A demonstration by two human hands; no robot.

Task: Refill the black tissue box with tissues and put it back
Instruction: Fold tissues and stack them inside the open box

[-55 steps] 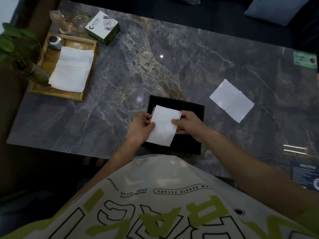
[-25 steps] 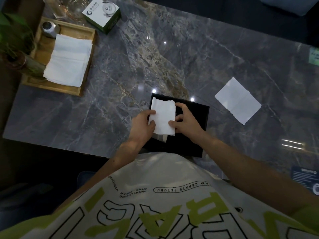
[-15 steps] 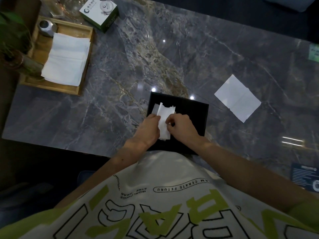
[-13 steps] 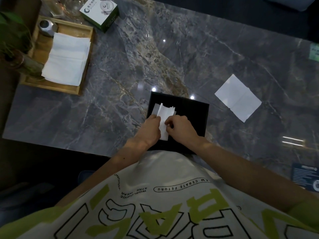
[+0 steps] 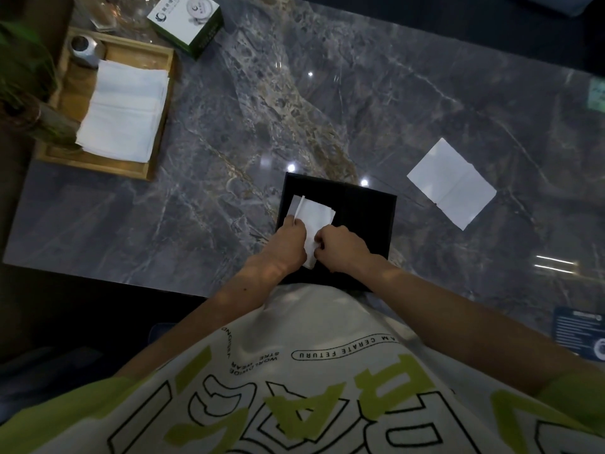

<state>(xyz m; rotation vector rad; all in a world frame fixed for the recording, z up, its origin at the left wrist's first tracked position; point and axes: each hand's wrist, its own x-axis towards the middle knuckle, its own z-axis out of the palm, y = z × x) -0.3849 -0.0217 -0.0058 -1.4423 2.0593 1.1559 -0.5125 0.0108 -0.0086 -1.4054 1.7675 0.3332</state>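
Note:
The black tissue box (image 5: 363,211) lies flat at the near edge of the marble table, right in front of me. Over its left half a folded white tissue (image 5: 315,213) is pinched between both hands. My left hand (image 5: 288,244) grips its left edge, and my right hand (image 5: 340,249) grips its lower right part with curled fingers. The bottom of the tissue is hidden between my hands. A stack of white tissues (image 5: 122,109) rests in a wooden tray (image 5: 98,162) at the far left. One loose tissue (image 5: 451,183) lies flat to the right of the box.
A green and white carton (image 5: 186,22) stands behind the tray, with a small metal can (image 5: 83,50) and glassware (image 5: 111,14) near it. A potted plant (image 5: 26,90) overlaps the tray's left side. A dark card (image 5: 579,332) lies at the near right table edge.
The tissue was held flat and wide over the box. My hands have since drawn together and folded it narrower, lowering it onto the box's left half.

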